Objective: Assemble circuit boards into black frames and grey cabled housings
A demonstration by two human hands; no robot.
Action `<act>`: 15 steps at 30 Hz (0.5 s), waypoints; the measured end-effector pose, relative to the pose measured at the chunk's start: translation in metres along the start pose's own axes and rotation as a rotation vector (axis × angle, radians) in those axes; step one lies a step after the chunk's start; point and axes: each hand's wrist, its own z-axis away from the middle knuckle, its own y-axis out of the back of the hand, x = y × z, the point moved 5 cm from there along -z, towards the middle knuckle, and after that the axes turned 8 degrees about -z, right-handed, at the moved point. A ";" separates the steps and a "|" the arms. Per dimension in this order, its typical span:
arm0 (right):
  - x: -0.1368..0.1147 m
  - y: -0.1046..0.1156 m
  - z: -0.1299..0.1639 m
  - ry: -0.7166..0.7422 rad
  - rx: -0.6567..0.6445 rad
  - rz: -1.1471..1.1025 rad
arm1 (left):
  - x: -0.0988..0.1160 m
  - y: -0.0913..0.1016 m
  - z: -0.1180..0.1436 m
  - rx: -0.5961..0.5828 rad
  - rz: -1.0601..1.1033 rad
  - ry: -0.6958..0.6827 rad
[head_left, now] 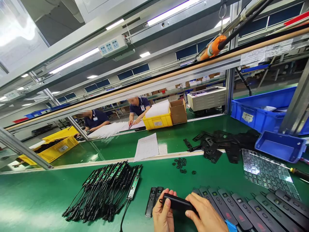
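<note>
A long black plastic housing (178, 202) is held between my two hands, low in the view. My left hand (164, 211) pinches its left end, where a small loop sticks out. Fingers of my right hand (205, 211) wrap round the other end; a blue band shows at that wrist. Two dark housing shells (152, 201) lie flat just left of my left hand. Farther left is a pile of green circuit boards with black cables (106, 187). Right of my hands, a row of finished-looking grey devices (241, 209) with small displays and buttons lies side by side.
Small black round parts (180, 163) and a heap of black covers (217, 143) lie beyond my hands. A clear gridded sheet (267, 170), a blue tray (280, 146) and a screwdriver (298, 173) are at right. An orange hanging tool (213, 47) hangs above. Two people sit across.
</note>
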 end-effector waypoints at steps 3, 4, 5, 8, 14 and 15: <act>0.001 -0.001 0.000 -0.001 -0.005 0.022 | 0.003 -0.004 0.002 0.008 0.000 0.006; 0.001 -0.001 -0.001 0.002 0.000 0.016 | 0.004 -0.006 0.002 0.003 -0.003 0.017; 0.002 0.000 -0.002 0.006 0.005 0.005 | 0.004 -0.008 0.002 -0.005 -0.007 0.027; 0.004 0.005 -0.005 0.020 0.024 -0.036 | 0.005 -0.013 0.003 -0.042 -0.011 0.046; 0.010 0.002 -0.005 0.003 0.030 -0.002 | 0.001 -0.008 0.002 -0.033 -0.083 0.040; 0.010 0.001 -0.005 0.005 0.036 0.010 | 0.000 -0.007 0.002 -0.029 -0.092 0.033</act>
